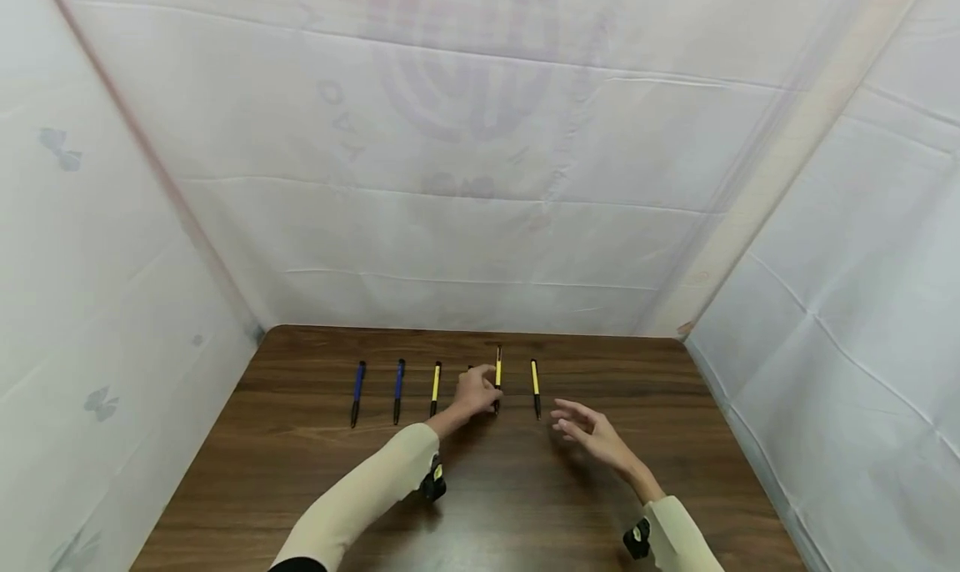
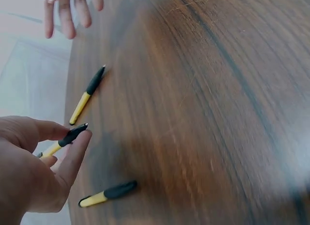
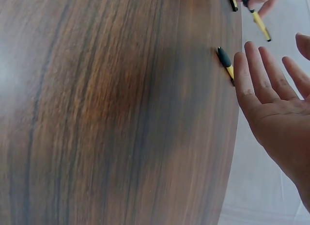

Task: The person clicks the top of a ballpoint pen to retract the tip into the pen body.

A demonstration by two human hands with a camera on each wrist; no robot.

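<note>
Along the far edge of the brown wooden surface [image 1: 480, 489] a row of pens lies side by side, and the left hand [image 1: 476, 393] pinches one of them, the held yellow pen [image 1: 497, 378], between thumb and fingers [image 2: 72, 159]. In the left wrist view its black tip sticks out past the fingertips, and the yellow barrel runs back through the hand.

The right hand [image 1: 592, 434] hovers open just near the rightmost yellow pen [image 1: 536, 386], fingers spread and relaxed, gripping nothing; whether it brushes that pen I cannot tell.

To place this pen well, I judge it should be kept parallel to its neighbours and evenly spaced between the third yellow pen [image 1: 435, 387] on its left and the rightmost one, lowered flat so that it does not roll, with the pinch eased off only once the barrel rests on the wood.

The held pen's long axis runs away from the person toward the back wall, like the rest of the row. Its black grip end points toward the person and its yellow end toward the white backdrop [image 1: 480, 180]. It sits slightly farther back than the two blue pens [image 1: 377, 391] at the left end.
</note>
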